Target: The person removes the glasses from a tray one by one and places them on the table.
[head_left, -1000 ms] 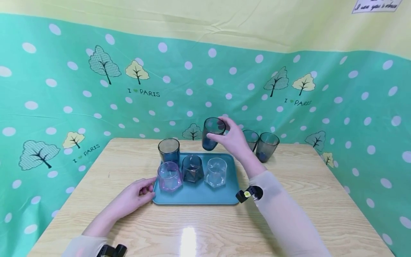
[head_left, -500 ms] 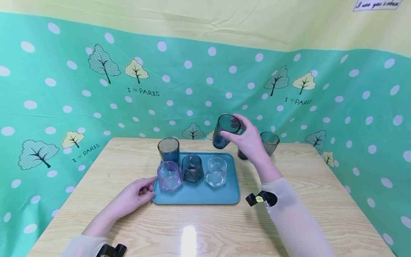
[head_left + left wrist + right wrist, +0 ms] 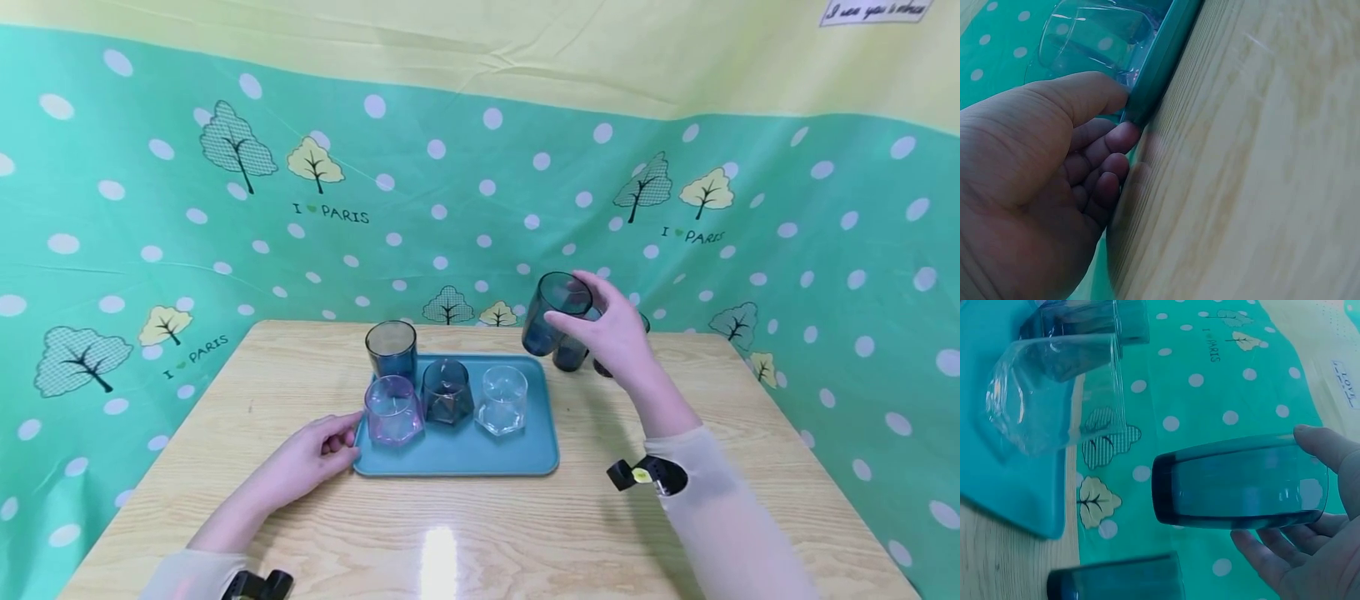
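Observation:
My right hand grips a tall blue-grey glass near its rim, between thumb and fingers. The glass is held above the table, tilted, right of the blue tray; in the right wrist view the held glass shows whole. My left hand is at the tray's left front edge, and in the left wrist view its thumb and curled fingers pinch the rim. On the tray stand a purple-tinted glass, a dark faceted glass, a clear glass and a tall smoky glass behind.
Behind the right hand, a tall dark glass stands on the wooden table. Another glass there is mostly hidden by the hand. A green dotted cloth hangs along the table's back and sides.
My right hand has carried the tall glass rightward, from behind the tray to beside the other tall glasses, and now lowers it slightly. The left hand stays at the tray.

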Action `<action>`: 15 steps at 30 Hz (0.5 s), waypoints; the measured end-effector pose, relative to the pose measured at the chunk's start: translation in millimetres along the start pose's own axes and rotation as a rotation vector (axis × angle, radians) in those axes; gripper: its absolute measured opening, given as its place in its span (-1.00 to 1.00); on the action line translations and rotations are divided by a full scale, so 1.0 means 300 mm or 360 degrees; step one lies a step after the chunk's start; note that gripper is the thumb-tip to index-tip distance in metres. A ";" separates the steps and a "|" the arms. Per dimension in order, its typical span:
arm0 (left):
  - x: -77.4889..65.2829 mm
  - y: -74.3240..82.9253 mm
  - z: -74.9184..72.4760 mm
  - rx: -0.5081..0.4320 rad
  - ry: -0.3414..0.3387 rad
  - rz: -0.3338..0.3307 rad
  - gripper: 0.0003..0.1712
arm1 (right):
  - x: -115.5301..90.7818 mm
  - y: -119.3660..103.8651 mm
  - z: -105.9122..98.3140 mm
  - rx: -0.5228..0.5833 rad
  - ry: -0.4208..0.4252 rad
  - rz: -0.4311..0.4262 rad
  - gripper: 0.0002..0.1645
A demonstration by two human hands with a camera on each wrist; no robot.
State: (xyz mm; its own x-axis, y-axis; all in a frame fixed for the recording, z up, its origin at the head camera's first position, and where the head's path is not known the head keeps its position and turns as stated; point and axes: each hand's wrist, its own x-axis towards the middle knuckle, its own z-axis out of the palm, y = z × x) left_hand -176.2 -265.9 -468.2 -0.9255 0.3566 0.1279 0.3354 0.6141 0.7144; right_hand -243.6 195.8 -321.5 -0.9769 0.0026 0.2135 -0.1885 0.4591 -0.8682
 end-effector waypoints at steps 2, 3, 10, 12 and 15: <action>-0.001 -0.001 0.001 -0.0008 0.0000 -0.0008 -0.31 | -0.007 0.005 -0.019 -0.0008 -0.0010 -0.0010 0.12; 0.000 -0.002 0.002 -0.0009 0.0000 -0.0011 -0.31 | -0.011 0.008 -0.028 -0.0002 -0.0018 -0.0013 0.11; 0.002 -0.011 0.007 -0.0017 -0.0016 -0.0020 -0.30 | -0.049 0.025 -0.092 -0.0047 -0.0056 0.0002 0.14; 0.002 -0.012 0.006 -0.0019 -0.0021 -0.0022 -0.29 | -0.057 0.028 -0.107 -0.0075 -0.0052 0.0009 0.14; 0.003 -0.010 0.002 -0.0014 -0.0018 -0.0028 -0.28 | -0.066 0.031 -0.128 -0.0101 -0.0046 0.0012 0.13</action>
State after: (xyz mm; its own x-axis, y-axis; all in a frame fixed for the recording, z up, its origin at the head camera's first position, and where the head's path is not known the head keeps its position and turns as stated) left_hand -178.0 -267.0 -470.7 -0.9292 0.3538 0.1072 0.3172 0.6143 0.7225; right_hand -222.3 234.0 -316.5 -0.9810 -0.0189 0.1930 -0.1751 0.5144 -0.8395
